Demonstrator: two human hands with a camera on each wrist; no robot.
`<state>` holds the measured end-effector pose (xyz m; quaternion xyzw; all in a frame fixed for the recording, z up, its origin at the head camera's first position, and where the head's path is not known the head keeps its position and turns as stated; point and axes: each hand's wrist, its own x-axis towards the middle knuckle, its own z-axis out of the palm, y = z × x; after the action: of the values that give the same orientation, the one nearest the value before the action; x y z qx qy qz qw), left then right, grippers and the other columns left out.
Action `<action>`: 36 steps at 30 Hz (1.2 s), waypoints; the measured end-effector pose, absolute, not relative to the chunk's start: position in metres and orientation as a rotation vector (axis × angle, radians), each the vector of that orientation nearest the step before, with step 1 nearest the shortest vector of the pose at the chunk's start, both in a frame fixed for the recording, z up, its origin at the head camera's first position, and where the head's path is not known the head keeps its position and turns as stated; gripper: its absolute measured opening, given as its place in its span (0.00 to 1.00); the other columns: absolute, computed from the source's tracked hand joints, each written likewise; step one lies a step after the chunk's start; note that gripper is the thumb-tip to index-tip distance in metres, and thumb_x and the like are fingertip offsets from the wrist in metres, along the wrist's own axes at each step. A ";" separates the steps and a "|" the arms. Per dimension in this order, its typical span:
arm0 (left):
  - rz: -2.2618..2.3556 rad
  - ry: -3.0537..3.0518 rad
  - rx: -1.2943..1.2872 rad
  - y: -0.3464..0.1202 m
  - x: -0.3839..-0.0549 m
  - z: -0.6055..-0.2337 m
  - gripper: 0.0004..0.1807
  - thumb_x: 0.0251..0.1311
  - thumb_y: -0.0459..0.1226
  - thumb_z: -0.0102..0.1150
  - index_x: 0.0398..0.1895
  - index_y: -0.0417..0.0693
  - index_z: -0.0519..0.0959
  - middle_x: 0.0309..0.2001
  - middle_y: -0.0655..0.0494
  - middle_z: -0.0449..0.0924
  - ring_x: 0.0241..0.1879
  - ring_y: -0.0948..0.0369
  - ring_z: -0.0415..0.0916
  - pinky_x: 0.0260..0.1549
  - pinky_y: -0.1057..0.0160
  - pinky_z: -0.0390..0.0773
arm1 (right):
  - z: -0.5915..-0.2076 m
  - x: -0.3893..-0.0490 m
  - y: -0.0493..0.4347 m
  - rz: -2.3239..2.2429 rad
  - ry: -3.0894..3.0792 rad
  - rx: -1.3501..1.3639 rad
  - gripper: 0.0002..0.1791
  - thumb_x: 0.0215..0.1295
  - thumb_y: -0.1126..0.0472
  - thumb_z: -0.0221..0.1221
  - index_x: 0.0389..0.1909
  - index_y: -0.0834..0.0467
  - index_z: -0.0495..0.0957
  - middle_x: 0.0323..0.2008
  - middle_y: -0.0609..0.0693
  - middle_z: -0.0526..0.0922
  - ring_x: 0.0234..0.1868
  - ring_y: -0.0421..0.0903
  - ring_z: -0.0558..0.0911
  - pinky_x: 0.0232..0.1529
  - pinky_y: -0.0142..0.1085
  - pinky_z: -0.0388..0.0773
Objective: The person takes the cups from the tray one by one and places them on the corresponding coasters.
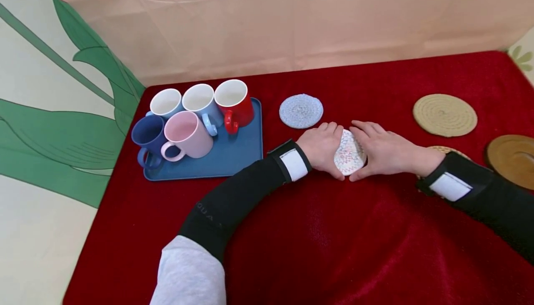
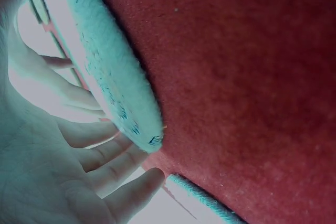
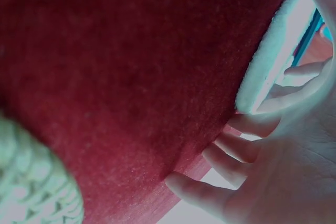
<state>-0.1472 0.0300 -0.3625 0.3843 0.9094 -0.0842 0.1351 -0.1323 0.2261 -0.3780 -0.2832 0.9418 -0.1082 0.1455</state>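
A white round coaster (image 1: 348, 154) with a scribbled pattern in reddish and dark lines lies between the two hands, on or close over the red cloth. My left hand (image 1: 321, 147) holds its left edge, fingers at the far side and thumb at the near side. From the right, my right hand (image 1: 384, 149) holds the opposite edge in the same way. In the left wrist view the fingertips meet the thick fuzzy rim of the coaster (image 2: 123, 77). The right wrist view has the thumb and index finger at the coaster's rim (image 3: 273, 51), other fingers spread.
Several mugs, among them a red mug (image 1: 246, 110) and a pink mug (image 1: 196, 140), stand on a blue tray (image 1: 233, 166) at left. A pale blue coaster (image 1: 301, 111) lies behind the left hand. To the right are a tan coaster (image 1: 444, 115) and a brown wooden disc (image 1: 511, 156).
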 end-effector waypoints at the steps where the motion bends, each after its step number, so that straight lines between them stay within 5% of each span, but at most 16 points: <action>1: -0.245 2.634 1.117 0.029 -0.146 -0.362 0.65 0.46 0.73 0.64 0.77 0.38 0.56 0.66 0.52 0.66 0.63 0.61 0.64 0.59 0.69 0.70 | -0.378 -0.132 0.226 -0.308 2.708 -0.808 0.69 0.41 0.33 0.77 0.72 0.75 0.57 0.72 0.72 0.57 0.70 0.68 0.59 0.60 0.65 0.70; 36: -0.030 2.542 1.127 -0.041 -0.128 -0.363 0.66 0.46 0.68 0.70 0.79 0.40 0.52 0.71 0.48 0.61 0.68 0.57 0.59 0.55 0.62 0.78 | -0.375 -0.131 0.223 -0.251 2.648 -0.715 0.72 0.43 0.31 0.75 0.75 0.74 0.53 0.76 0.70 0.50 0.73 0.67 0.54 0.59 0.67 0.69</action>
<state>-0.1282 -0.0409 -0.3629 0.3987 0.8993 -0.0106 0.1792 -0.1309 0.2234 -0.3745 -0.2547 0.9434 -0.0896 0.1927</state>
